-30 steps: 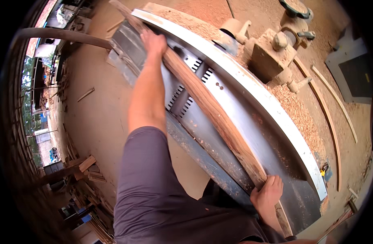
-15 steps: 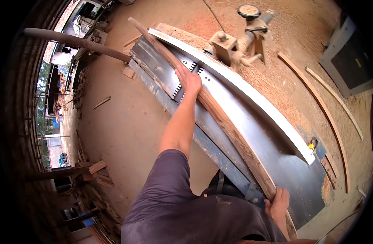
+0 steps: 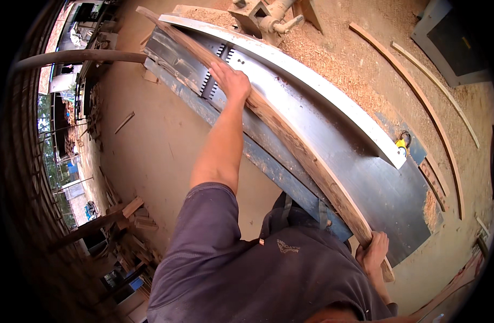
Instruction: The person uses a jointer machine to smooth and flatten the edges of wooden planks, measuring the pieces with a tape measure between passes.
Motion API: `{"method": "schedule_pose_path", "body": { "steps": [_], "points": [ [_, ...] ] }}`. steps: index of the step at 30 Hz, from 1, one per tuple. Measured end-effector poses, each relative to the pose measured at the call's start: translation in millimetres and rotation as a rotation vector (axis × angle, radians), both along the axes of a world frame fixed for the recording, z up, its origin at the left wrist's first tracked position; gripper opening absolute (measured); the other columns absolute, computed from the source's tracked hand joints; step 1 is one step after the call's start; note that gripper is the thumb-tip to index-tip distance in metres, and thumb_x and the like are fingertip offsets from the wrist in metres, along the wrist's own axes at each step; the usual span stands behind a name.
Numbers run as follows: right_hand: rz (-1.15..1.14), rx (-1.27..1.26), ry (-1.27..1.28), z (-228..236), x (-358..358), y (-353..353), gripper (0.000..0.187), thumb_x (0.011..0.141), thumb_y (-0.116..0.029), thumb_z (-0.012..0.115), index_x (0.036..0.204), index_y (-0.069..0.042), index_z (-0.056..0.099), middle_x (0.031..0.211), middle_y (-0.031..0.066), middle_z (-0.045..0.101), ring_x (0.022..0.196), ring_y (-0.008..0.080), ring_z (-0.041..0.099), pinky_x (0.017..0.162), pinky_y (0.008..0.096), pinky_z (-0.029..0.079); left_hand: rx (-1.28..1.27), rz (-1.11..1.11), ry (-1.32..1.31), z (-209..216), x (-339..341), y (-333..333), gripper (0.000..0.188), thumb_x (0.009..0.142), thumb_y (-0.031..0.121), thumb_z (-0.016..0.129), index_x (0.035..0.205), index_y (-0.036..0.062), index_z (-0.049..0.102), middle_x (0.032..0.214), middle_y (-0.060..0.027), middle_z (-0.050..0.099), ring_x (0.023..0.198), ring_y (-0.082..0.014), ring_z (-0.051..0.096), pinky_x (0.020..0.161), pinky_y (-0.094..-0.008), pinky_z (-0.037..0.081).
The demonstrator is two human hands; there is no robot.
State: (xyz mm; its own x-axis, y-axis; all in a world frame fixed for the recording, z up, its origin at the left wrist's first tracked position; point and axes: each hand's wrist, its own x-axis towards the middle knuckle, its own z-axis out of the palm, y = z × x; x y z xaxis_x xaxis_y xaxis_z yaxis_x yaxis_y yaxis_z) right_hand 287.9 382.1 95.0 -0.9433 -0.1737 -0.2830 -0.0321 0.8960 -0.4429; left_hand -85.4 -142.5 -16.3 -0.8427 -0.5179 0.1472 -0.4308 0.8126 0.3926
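A long, rough-edged wooden board [image 3: 295,141] lies lengthwise along the metal bed [image 3: 387,207] of a jointer, crossing the toothed slot. My left hand [image 3: 232,83] bears down on the board just my side of that slot, its fingers curled over the edge. Close to my body, my right hand [image 3: 372,251] grips the board near its end, the thumb hidden beneath. Along the far side runs a white metal fence [image 3: 290,70]. The board's far end comes close to the fence, while its near part stands apart from it.
Beyond the fence are wood shavings [image 3: 338,81] and a dusty metal mechanism [image 3: 263,19]. Long wood strips [image 3: 419,99] lie on the floor to the right, near a grey cabinet [image 3: 457,46]. A pole [image 3: 91,56] juts in from the left; offcuts [image 3: 136,215] are piled below.
My view has shifted. Against the jointer, both hands are a little nearer to me, and the left hand is off the slot. The board's near end now shows past my right hand.
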Motion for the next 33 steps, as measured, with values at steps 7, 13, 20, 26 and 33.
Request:
{"method": "schedule_pose_path", "body": {
  "steps": [7, 13, 20, 26, 33],
  "points": [
    [-0.003, -0.008, -0.056, 1.8, -33.3, -39.8, 0.055, 0.056, -0.006, 0.074, 0.108, -0.002, 0.054, 0.101, 0.0210, 0.054, 0.096, 0.0420, 0.052, 0.083, 0.0507, 0.042, 0.011, 0.041, -0.049, 4.5, -29.7, -46.1, 0.063, 0.094, 0.015, 0.046, 0.150, -0.0108, 0.032, 0.166, -0.0279, 0.015, 0.155, -0.0432, 0.005, 0.128, -0.0444, 0.006],
    [0.014, -0.042, -0.031, -7.4, -51.3, -61.9, 0.061, 0.064, -0.011, 0.078, 0.120, 0.001, 0.055, 0.105, 0.0218, 0.058, 0.096, 0.0414, 0.054, 0.085, 0.0493, 0.045, 0.012, 0.024, 0.010, -2.0, -63.3, -86.3, 0.064, 0.093, 0.020, 0.051, 0.146, -0.0138, 0.038, 0.163, -0.0307, 0.020, 0.154, -0.0456, 0.012, 0.127, -0.0445, 0.009],
    [-0.049, -0.369, -0.113, 6.7, -62.0, -27.6, 0.040, 0.092, -0.011, 0.065, 0.130, 0.000, 0.064, 0.119, 0.0226, 0.067, 0.102, 0.0401, 0.060, 0.092, 0.0457, 0.048, -0.022, 0.033, -0.069, -2.4, -97.8, -127.2, 0.065, 0.093, 0.019, 0.048, 0.149, -0.0109, 0.038, 0.166, -0.0274, 0.018, 0.155, -0.0434, 0.010, 0.127, -0.0432, 0.012],
    [0.028, -0.326, -0.111, 3.0, -59.1, -1.5, 0.033, 0.098, -0.016, 0.059, 0.126, 0.002, 0.066, 0.115, 0.0232, 0.068, 0.095, 0.0400, 0.063, 0.086, 0.0468, 0.050, -0.023, 0.036, -0.061, -7.3, -116.8, -152.7, 0.067, 0.092, 0.020, 0.048, 0.150, -0.0109, 0.037, 0.166, -0.0273, 0.018, 0.155, -0.0434, 0.011, 0.127, -0.0428, 0.012],
    [0.099, -0.277, -0.089, -2.4, -45.6, 27.4, 0.040, 0.101, -0.028, 0.055, 0.126, 0.002, 0.064, 0.108, 0.0228, 0.067, 0.091, 0.0400, 0.063, 0.081, 0.0478, 0.050, -0.025, 0.021, -0.101, -16.2, -135.1, -188.7, 0.066, 0.091, 0.020, 0.048, 0.148, -0.0106, 0.039, 0.166, -0.0276, 0.017, 0.154, -0.0444, 0.011, 0.127, -0.0432, 0.012]
  ]
}}
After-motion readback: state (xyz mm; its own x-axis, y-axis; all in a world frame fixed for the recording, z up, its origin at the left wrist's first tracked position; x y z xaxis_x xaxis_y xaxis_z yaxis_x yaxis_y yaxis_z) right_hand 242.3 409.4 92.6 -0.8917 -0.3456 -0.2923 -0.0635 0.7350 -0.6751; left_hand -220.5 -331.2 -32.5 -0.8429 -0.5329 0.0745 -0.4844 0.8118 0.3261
